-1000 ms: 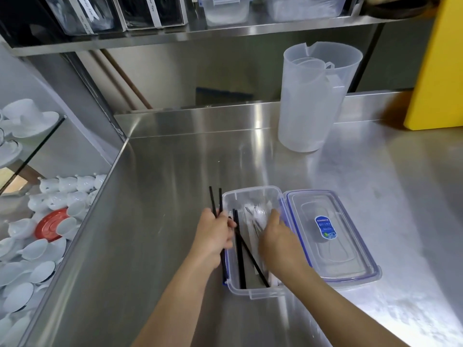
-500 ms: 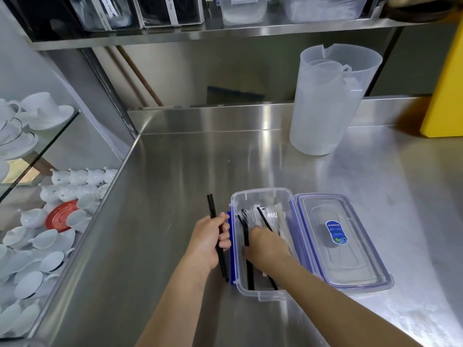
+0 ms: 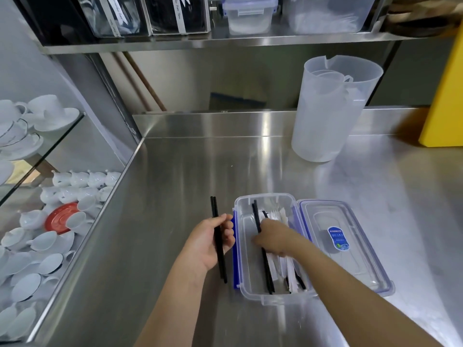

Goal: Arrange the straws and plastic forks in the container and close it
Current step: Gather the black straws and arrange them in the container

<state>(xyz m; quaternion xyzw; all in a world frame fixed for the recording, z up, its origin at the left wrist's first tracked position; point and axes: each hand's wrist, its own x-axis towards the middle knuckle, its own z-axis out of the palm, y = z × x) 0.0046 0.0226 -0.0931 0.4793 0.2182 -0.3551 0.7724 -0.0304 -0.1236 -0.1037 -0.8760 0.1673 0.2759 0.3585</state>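
Note:
A clear plastic container (image 3: 250,291) with blue clips sits on the steel counter, near the front. Its clear lid (image 3: 350,251) lies flat just to its right. Black straws (image 3: 268,269), white wrapped straws and clear plastic forks (image 3: 274,214) lie lengthwise inside. My left hand (image 3: 208,242) is just left of the container, shut on two black straws (image 3: 217,229) that point away from me. My right hand (image 3: 271,236) reaches into the container and rests on the black straws there; its fingers are blurred and partly hidden.
A tall translucent pitcher (image 3: 330,108) stands at the back right, beside a yellow block (image 3: 446,96). Left of the counter edge (image 3: 100,221), a lower glass case holds several white cups (image 3: 45,236) and a red saucer. A shelf above carries storage boxes (image 3: 250,16).
My right hand has slid leftward and deeper into the container onto the black straws. My left hand with its two straws has stayed beside the container's left wall.

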